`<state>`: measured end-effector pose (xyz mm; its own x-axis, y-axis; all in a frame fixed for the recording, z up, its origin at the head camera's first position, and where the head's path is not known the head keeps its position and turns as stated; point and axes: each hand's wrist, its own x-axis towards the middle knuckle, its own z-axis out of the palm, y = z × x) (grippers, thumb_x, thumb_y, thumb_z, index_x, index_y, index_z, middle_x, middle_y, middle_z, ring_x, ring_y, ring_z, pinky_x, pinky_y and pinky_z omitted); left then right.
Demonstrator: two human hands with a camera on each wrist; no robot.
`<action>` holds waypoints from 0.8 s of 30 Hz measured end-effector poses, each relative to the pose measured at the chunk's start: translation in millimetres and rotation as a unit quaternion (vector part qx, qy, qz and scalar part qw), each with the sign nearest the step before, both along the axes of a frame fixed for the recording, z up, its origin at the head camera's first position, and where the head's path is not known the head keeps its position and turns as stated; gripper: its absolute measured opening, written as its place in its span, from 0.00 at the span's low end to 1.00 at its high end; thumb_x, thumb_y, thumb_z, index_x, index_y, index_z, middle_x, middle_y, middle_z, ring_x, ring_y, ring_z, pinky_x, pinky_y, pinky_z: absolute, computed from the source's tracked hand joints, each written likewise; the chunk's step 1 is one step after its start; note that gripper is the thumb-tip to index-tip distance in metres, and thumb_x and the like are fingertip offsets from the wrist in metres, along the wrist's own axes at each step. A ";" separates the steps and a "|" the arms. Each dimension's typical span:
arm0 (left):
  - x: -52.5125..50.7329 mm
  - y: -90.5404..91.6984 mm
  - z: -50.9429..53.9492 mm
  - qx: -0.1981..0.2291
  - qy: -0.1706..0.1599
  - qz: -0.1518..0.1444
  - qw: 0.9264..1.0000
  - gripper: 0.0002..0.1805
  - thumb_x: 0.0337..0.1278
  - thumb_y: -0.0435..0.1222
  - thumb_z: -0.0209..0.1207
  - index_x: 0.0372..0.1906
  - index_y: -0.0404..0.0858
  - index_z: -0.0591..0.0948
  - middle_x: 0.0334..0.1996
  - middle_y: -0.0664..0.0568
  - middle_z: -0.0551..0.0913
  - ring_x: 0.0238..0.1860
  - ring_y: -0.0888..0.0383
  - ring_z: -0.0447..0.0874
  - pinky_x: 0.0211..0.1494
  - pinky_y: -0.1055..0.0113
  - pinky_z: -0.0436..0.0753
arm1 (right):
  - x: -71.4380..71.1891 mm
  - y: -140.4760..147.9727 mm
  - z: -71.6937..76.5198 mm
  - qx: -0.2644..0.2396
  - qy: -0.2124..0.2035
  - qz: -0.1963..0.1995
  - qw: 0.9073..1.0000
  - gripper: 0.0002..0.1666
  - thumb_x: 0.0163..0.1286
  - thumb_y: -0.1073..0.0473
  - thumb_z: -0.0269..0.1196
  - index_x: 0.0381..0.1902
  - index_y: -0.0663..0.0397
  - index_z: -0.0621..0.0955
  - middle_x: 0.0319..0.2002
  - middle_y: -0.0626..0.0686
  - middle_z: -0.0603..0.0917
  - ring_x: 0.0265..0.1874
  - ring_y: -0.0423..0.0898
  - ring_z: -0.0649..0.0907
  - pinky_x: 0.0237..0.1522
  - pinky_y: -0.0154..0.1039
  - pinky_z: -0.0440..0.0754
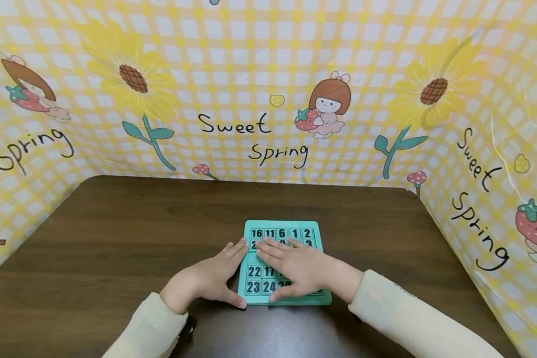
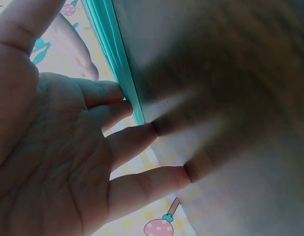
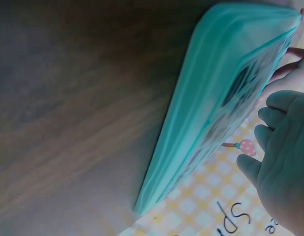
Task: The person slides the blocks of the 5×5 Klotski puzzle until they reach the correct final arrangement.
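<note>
A teal number puzzle board with black-numbered tiles lies flat on the dark table. Along its left edge is my left hand, fingers extended, with fingertips and thumb against the side; the left wrist view has this hand with some fingertips at the teal edge and others on the table. My right hand is spread palm down over the board's middle, hiding several tiles. In the right wrist view the right hand has relaxed, straight fingers beside the board's face; whether it presses the tiles I cannot tell.
The brown wooden table extends around the board. Behind it and at both sides hangs a yellow checked cloth printed with sunflowers, cartoon figures and lettering. A small black item shows beside the left sleeve.
</note>
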<state>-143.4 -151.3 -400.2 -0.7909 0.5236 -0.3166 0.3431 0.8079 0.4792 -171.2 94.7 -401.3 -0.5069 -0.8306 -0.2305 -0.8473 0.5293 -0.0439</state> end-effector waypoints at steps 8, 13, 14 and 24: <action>-0.7 1.7 0.6 -0.001 -0.004 0.002 1.000 0.67 0.42 0.56 0.74 0.79 0.33 0.47 0.81 0.43 0.41 0.80 0.38 0.39 0.77 0.44 0.58 | -13.5 -3.5 -6.1 -0.004 -0.010 -0.019 1.000 0.56 0.69 0.23 0.48 0.81 0.48 0.47 0.82 0.46 0.43 0.81 0.45 0.43 0.77 0.57 0.51; -1.1 1.7 -0.2 0.000 -0.006 0.001 1.000 0.67 0.42 0.57 0.74 0.79 0.33 0.47 0.81 0.43 0.41 0.80 0.38 0.39 0.77 0.44 0.58 | -12.3 -5.4 -6.0 0.003 -0.008 -0.018 1.000 0.56 0.68 0.23 0.47 0.81 0.49 0.48 0.82 0.47 0.43 0.81 0.46 0.43 0.77 0.58 0.52; -1.0 1.4 -0.4 -0.001 -0.006 0.002 1.000 0.67 0.42 0.57 0.74 0.79 0.33 0.47 0.81 0.43 0.41 0.80 0.38 0.39 0.77 0.44 0.58 | -11.3 -5.8 -6.0 0.004 -0.005 -0.016 1.000 0.56 0.68 0.23 0.47 0.81 0.49 0.48 0.82 0.47 0.43 0.81 0.46 0.44 0.77 0.58 0.53; -0.7 0.2 -1.4 -0.002 -0.002 0.003 1.000 0.67 0.42 0.57 0.74 0.79 0.33 0.47 0.81 0.43 0.41 0.80 0.37 0.39 0.77 0.43 0.58 | 4.1 -3.9 -8.3 0.004 -0.009 0.001 1.000 0.57 0.67 0.21 0.47 0.81 0.49 0.48 0.82 0.46 0.44 0.81 0.45 0.44 0.77 0.56 0.54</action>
<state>-144.1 -151.1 -401.5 -0.7932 0.5169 -0.3219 0.3360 0.8124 0.4767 -167.1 90.8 -409.6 -0.5016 -0.8296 -0.2454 -0.8471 0.5286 -0.0552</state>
